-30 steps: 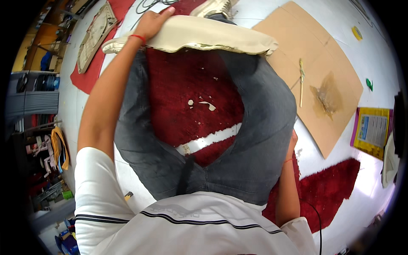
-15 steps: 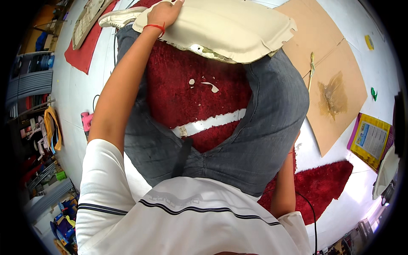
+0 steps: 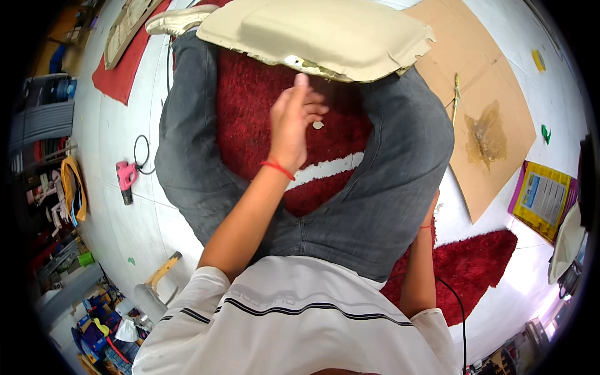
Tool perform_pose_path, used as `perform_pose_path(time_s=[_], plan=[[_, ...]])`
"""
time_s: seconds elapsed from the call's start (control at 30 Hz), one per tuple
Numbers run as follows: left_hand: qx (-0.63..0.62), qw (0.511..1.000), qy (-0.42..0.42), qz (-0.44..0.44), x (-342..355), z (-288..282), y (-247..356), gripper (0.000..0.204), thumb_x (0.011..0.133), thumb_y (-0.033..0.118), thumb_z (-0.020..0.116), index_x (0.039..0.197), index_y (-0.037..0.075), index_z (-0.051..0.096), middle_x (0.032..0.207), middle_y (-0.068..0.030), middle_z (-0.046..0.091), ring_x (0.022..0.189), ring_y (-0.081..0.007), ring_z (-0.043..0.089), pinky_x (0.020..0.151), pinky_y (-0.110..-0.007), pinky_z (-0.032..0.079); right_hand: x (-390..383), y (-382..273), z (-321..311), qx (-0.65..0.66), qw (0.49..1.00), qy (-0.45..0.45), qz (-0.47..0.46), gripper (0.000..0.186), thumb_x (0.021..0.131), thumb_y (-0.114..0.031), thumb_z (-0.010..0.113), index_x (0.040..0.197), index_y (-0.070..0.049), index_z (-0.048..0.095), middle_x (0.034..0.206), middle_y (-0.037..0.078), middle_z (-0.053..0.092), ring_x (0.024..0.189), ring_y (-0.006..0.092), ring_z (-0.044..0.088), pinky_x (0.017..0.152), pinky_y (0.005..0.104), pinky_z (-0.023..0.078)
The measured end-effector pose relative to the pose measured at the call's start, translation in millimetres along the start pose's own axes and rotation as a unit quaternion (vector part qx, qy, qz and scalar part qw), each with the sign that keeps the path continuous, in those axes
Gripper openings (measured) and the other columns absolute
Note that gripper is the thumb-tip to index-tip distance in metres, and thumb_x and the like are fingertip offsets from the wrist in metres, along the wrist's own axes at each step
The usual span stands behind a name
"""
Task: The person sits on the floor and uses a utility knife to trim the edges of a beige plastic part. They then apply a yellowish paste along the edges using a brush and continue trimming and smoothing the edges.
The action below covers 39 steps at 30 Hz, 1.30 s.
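A beige moulded panel (image 3: 312, 31) lies across my lower legs. Its near edge is ragged, with a whitish, chipped patch in the middle. Just below that patch is my left hand (image 3: 294, 119), slightly blurred, thumb stretched toward the edge and fingers apart, holding nothing. Whether the thumb touches the panel I cannot tell. Beneath the hand, a pale flake (image 3: 318, 125) lies on the dark red shaggy rug (image 3: 250, 119) between my legs. My right hand (image 3: 435, 203) is down beside my right thigh, which hides its fingers and anything in them.
On the left floor lie a pink pistol-shaped power tool (image 3: 126, 178) and a wooden-handled tool (image 3: 164, 269). At the right are a stained cardboard sheet (image 3: 475, 69) with a thin stick (image 3: 457, 94), a yellow-purple package (image 3: 542, 197) and a tape roll (image 3: 538, 60). A black cable (image 3: 461, 306) runs by my right arm.
My left hand has let go of the panel's far left part and come back and rightward, below its near edge. The panel has shifted slightly away. My right arm stays about where it was.
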<state>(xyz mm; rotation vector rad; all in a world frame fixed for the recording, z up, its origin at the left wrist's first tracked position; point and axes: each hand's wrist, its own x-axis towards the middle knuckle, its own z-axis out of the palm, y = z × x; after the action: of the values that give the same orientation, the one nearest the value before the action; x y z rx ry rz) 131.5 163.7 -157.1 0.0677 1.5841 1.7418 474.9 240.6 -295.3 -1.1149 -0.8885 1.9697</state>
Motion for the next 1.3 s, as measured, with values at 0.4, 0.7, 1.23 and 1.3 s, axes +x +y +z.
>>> perform_pose_path(time_s=[0.4,0.7,1.23,1.3], plan=[[-0.17,0.972,-0.129,0.097,12,44,28,0.026,0.099,0.013,0.065,0.119,-0.004,0.063,0.113,-0.012,0.071,0.103,-0.0208,0.069,0.094,-0.037,0.053,6,16,-19,0.032,0.999,-0.029,0.019,0.042,0.11,-0.022,0.038,0.136,0.005,0.055,0.127,0.014,0.066,0.109,0.0242,0.067,0.094,0.0353,0.057],[-0.333,0.931,-0.15,0.003,53,-67,38,0.042,0.106,0.024,0.045,0.139,-0.001,0.055,0.139,-0.0157,0.064,0.132,-0.0296,0.059,0.116,-0.045,0.042,10,6,4,0.009,1.0,0.005,-0.017,0.032,0.107,-0.016,0.042,0.124,0.004,0.061,0.115,0.011,0.069,0.101,0.0208,0.068,0.088,0.0333,0.057],[-0.374,0.926,0.037,0.03,77,-97,-20,0.042,0.11,0.022,0.038,0.145,0.001,0.049,0.144,-0.0147,0.057,0.131,-0.0313,0.057,0.111,-0.049,0.048,6,6,37,0.017,0.993,0.0,-0.116,0.017,0.104,-0.006,0.048,0.106,0.001,0.063,0.101,0.006,0.07,0.087,0.0143,0.067,0.076,0.0284,0.055],[-0.404,0.914,0.029,0.034,75,-93,-5,0.041,0.108,0.019,0.039,0.144,0.001,0.05,0.141,-0.0151,0.059,0.13,-0.0315,0.058,0.109,-0.05,0.05,6,12,14,0.017,0.994,-0.019,-0.106,0.016,0.104,-0.008,0.051,0.105,0.001,0.063,0.099,0.007,0.071,0.085,0.0143,0.067,0.075,0.0286,0.056]])
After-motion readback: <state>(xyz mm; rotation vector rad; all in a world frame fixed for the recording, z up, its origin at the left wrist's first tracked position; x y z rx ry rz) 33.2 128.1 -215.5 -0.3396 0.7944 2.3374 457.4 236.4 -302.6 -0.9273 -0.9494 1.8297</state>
